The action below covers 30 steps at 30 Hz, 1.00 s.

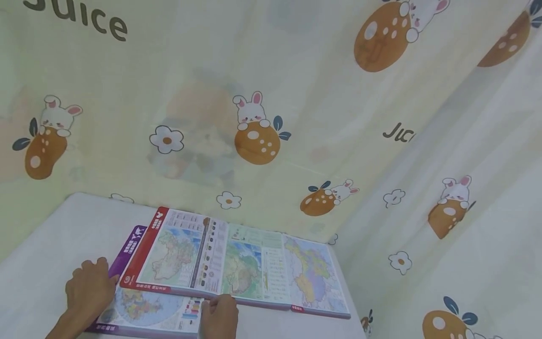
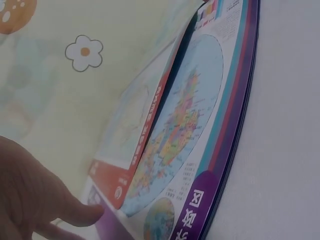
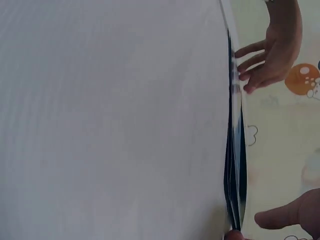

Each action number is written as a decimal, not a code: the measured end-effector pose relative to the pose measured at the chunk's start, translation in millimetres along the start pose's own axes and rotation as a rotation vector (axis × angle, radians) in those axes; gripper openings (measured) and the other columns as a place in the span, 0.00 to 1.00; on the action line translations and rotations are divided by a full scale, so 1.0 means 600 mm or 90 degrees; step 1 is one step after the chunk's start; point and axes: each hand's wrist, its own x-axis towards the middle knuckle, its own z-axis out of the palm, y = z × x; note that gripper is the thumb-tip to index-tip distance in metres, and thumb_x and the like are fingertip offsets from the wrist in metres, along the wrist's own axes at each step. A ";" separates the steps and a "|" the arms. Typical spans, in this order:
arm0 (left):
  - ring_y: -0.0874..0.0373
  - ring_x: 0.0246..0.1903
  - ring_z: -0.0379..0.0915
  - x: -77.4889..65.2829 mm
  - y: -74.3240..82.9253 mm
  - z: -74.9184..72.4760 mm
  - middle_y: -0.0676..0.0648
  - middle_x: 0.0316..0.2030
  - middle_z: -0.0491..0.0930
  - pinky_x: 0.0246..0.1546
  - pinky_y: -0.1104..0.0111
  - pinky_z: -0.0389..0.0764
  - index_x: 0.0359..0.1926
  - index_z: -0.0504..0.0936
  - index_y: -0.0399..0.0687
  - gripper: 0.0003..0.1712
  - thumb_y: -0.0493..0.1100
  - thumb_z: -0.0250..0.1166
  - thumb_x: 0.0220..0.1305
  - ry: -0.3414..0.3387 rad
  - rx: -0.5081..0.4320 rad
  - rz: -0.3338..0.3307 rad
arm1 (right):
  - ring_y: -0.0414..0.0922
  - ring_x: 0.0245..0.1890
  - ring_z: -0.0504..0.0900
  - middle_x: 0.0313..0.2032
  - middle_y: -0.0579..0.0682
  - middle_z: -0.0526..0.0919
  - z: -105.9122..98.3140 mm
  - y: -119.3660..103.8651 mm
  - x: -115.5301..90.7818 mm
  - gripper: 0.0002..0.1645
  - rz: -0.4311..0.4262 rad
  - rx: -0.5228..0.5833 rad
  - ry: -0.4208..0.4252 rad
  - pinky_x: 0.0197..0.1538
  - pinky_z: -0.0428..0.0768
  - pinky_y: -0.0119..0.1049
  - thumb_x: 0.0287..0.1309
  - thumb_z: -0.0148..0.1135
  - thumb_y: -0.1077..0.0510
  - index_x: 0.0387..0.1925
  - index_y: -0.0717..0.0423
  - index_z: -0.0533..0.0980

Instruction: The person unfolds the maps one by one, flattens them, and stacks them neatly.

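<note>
A folded world map (image 1: 146, 308) with purple borders lies on the white table, partly under a red-bordered folded map (image 1: 245, 278). My left hand (image 1: 90, 288) is at the world map's left side. In the right wrist view the left hand (image 3: 274, 52) has its fingers stretched out to the map edge; its thumb (image 2: 82, 212) overlaps the purple border in the left wrist view. My right hand (image 1: 221, 318) pinches the world map's right side with curled fingers. Several folded layers (image 3: 235, 165) show edge-on between its thumb (image 3: 287, 216) and a fingertip at the bottom.
The white table (image 1: 40, 249) extends left and in front of the maps. A pale curtain (image 1: 296, 174) printed with rabbits, fruit and flowers hangs close behind the table and along its right side. The red-bordered map reaches nearly to the table's right edge.
</note>
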 end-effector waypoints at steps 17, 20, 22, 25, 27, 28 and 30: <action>0.50 0.24 0.74 0.006 -0.029 0.004 0.41 0.22 0.81 0.25 0.61 0.73 0.35 0.79 0.26 0.19 0.43 0.70 0.71 0.011 -0.093 -0.035 | 0.40 0.25 0.81 0.23 0.44 0.84 0.012 -0.012 -0.013 0.12 0.100 0.025 0.005 0.33 0.81 0.41 0.51 0.82 0.56 0.26 0.54 0.83; 0.51 0.24 0.74 0.009 -0.041 0.004 0.43 0.21 0.80 0.25 0.62 0.73 0.33 0.79 0.29 0.18 0.42 0.69 0.72 -0.011 -0.101 -0.044 | 0.42 0.25 0.81 0.23 0.45 0.84 0.009 -0.009 -0.012 0.12 0.109 0.033 -0.006 0.33 0.81 0.42 0.51 0.80 0.56 0.24 0.54 0.82; 0.51 0.24 0.75 0.011 -0.050 0.005 0.44 0.21 0.80 0.25 0.62 0.74 0.33 0.81 0.30 0.17 0.43 0.68 0.72 -0.030 -0.110 -0.048 | 0.42 0.24 0.82 0.23 0.45 0.84 0.006 -0.008 -0.010 0.12 0.115 0.033 -0.015 0.33 0.82 0.42 0.52 0.80 0.56 0.22 0.55 0.83; 0.51 0.26 0.76 0.013 -0.063 0.003 0.45 0.24 0.81 0.26 0.62 0.74 0.36 0.83 0.31 0.17 0.45 0.69 0.71 -0.056 -0.125 -0.046 | 0.42 0.25 0.82 0.22 0.46 0.85 0.002 -0.006 -0.005 0.13 0.116 0.042 -0.032 0.33 0.82 0.40 0.53 0.79 0.56 0.20 0.55 0.83; 0.51 0.27 0.77 0.014 -0.071 0.000 0.45 0.25 0.83 0.26 0.62 0.74 0.37 0.85 0.32 0.18 0.47 0.70 0.70 -0.073 -0.137 -0.039 | 0.42 0.25 0.83 0.23 0.47 0.86 0.000 -0.003 -0.002 0.13 0.113 0.058 -0.046 0.32 0.82 0.39 0.54 0.78 0.57 0.19 0.56 0.83; 0.52 0.28 0.77 0.014 -0.075 -0.002 0.46 0.26 0.84 0.27 0.62 0.74 0.38 0.85 0.32 0.18 0.48 0.70 0.69 -0.082 -0.144 -0.035 | 0.42 0.25 0.83 0.23 0.47 0.85 0.000 0.000 0.000 0.13 0.112 0.067 -0.054 0.32 0.82 0.38 0.55 0.78 0.57 0.20 0.56 0.83; 0.53 0.28 0.79 0.015 -0.081 -0.006 0.46 0.27 0.86 0.27 0.62 0.75 0.41 0.86 0.30 0.21 0.49 0.72 0.68 -0.096 -0.159 -0.024 | 0.43 0.25 0.83 0.23 0.48 0.86 0.001 0.006 0.004 0.13 0.105 0.085 -0.063 0.32 0.82 0.37 0.55 0.77 0.57 0.20 0.57 0.83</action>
